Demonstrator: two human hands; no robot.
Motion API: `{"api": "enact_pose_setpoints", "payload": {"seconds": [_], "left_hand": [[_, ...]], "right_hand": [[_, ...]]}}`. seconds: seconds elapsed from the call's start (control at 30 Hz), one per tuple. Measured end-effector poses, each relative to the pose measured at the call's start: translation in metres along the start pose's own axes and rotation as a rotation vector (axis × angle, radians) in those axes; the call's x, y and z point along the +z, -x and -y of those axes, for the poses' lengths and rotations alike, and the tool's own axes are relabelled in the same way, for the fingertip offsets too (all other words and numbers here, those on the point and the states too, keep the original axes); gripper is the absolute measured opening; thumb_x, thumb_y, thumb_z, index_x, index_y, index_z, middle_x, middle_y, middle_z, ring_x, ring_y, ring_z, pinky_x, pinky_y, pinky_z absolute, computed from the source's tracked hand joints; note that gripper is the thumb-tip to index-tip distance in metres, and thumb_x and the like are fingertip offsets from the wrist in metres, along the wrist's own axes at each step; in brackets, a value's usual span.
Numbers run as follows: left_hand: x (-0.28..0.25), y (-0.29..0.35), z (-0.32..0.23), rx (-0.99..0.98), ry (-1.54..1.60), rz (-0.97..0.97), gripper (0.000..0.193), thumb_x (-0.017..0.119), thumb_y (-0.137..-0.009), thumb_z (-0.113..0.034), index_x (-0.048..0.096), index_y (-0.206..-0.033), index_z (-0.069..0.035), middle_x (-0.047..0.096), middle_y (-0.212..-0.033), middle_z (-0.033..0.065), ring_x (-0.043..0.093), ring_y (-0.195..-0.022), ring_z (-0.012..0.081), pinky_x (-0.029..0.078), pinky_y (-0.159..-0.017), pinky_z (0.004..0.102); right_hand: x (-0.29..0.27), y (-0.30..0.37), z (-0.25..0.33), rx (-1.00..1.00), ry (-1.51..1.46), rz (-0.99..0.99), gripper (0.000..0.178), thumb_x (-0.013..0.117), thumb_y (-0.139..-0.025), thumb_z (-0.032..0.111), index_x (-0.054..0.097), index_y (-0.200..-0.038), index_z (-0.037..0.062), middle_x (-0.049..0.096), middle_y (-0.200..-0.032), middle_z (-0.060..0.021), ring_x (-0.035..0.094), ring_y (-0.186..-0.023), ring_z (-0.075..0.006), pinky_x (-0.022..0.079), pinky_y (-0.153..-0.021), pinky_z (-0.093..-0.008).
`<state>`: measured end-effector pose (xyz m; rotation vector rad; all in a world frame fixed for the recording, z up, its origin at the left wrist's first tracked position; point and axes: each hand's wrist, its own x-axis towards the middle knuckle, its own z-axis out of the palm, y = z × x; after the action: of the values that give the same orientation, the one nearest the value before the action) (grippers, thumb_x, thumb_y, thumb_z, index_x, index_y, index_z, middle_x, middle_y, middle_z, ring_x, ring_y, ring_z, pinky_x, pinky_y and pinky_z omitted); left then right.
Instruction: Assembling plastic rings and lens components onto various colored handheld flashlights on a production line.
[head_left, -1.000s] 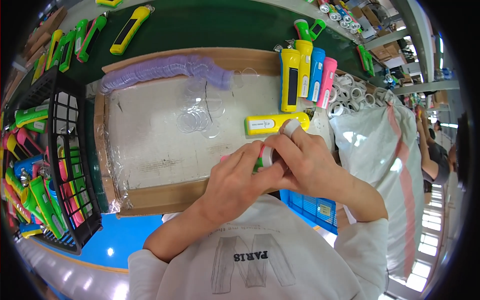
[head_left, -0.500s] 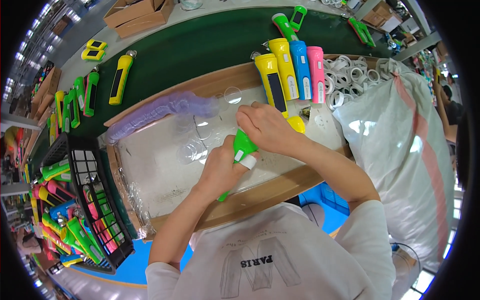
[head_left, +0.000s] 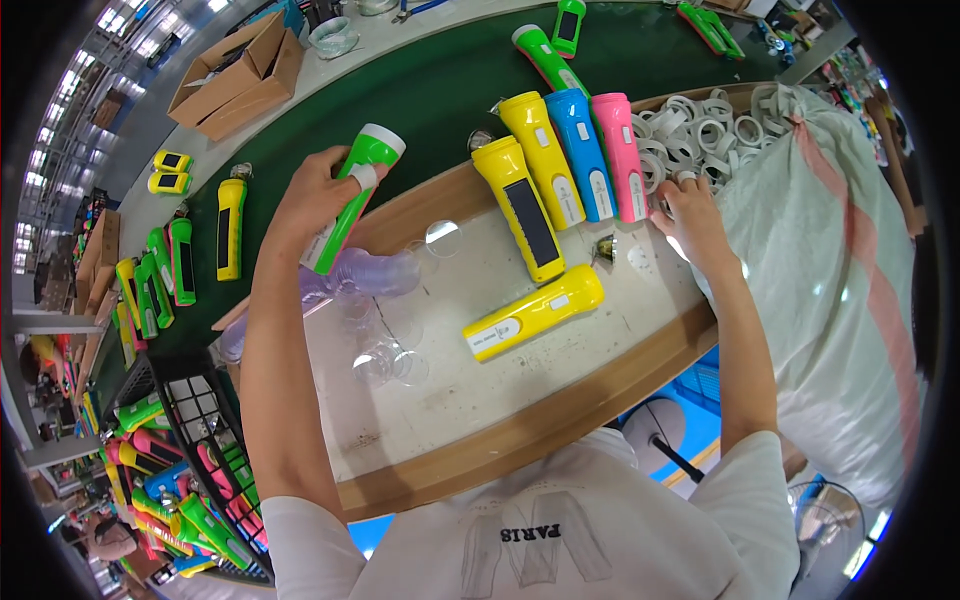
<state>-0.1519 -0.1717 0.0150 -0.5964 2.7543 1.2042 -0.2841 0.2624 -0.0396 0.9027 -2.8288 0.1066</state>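
My left hand (head_left: 318,195) is closed around a green flashlight (head_left: 345,215), held tilted over the tray's far left edge. A white rim circles its head, and a white band shows at my thumb. At the near edge of a pile of white plastic rings (head_left: 705,130), my right hand (head_left: 698,220) has its fingers curled, with a white ring (head_left: 686,177) at the fingertips. A yellow flashlight (head_left: 535,312) lies in the tray (head_left: 430,440). Behind it lean another yellow flashlight with a dark panel (head_left: 520,205), a yellow one (head_left: 545,160), a blue one (head_left: 582,155) and a pink one (head_left: 622,155).
Clear round lenses (head_left: 443,239) lie near a purplish stack of discs (head_left: 375,272). A small reflector (head_left: 606,248) sits by the yellow flashlight. A black basket (head_left: 200,415) of flashlights stands left, a white sack (head_left: 830,300) right, a cardboard box (head_left: 240,85) far left.
My hands have parted: the left has carried the green flashlight up and leftward, the right has moved right to the rings. The yellow flashlight in the tray, mostly hidden before, now shows.
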Motion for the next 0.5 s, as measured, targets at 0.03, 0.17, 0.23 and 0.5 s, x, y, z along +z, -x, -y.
{"api": "enact_pose_setpoints", "payload": {"seconds": [0.03, 0.17, 0.23, 0.5], "left_hand": [[0.002, -0.009, 0.008, 0.062, -0.073, -0.110, 0.046, 0.068, -0.087, -0.034, 0.062, -0.117, 0.000, 0.065, -0.089, 0.0081, 0.058, -0.077, 0.0142, 0.047, -0.072, 0.0299], [0.010, -0.027, 0.019, 0.143, -0.262, -0.112, 0.037, 0.063, -0.091, -0.022, 0.059, -0.124, -0.005, 0.067, -0.099, 0.0190, 0.064, -0.085, 0.0245, 0.048, -0.078, 0.0326], [0.015, -0.036, 0.028, 0.222, -0.252, -0.088, 0.033, 0.060, -0.092, -0.018, 0.059, -0.122, -0.006, 0.067, -0.100, 0.0201, 0.064, -0.086, 0.0279, 0.049, -0.079, 0.0337], [0.039, -0.004, -0.008, 0.603, -0.324, -0.304, 0.027, 0.062, -0.077, 0.002, 0.064, -0.103, -0.006, 0.067, -0.094, 0.0137, 0.063, -0.089, 0.0328, 0.051, -0.081, 0.0421]], "right_hand": [[0.003, 0.001, 0.001, -0.031, 0.047, 0.007, 0.023, 0.073, -0.075, 0.016, 0.065, -0.093, 0.0029, 0.060, -0.097, -0.0150, 0.053, -0.102, -0.0333, 0.048, -0.088, -0.0409], [0.004, -0.001, -0.001, -0.087, 0.032, 0.081, 0.025, 0.074, -0.074, 0.013, 0.065, -0.094, 0.0011, 0.059, -0.098, -0.0145, 0.053, -0.101, -0.0326, 0.046, -0.089, -0.0390], [-0.002, -0.001, 0.000, -0.088, 0.003, 0.100, 0.026, 0.074, -0.074, 0.013, 0.064, -0.095, 0.0009, 0.059, -0.098, -0.0153, 0.053, -0.100, -0.0331, 0.046, -0.089, -0.0396], [-0.022, 0.014, -0.003, -0.035, -0.119, 0.109, 0.030, 0.078, -0.073, 0.011, 0.061, -0.095, 0.0008, 0.057, -0.095, -0.0186, 0.056, -0.095, -0.0351, 0.048, -0.081, -0.0423]]}}
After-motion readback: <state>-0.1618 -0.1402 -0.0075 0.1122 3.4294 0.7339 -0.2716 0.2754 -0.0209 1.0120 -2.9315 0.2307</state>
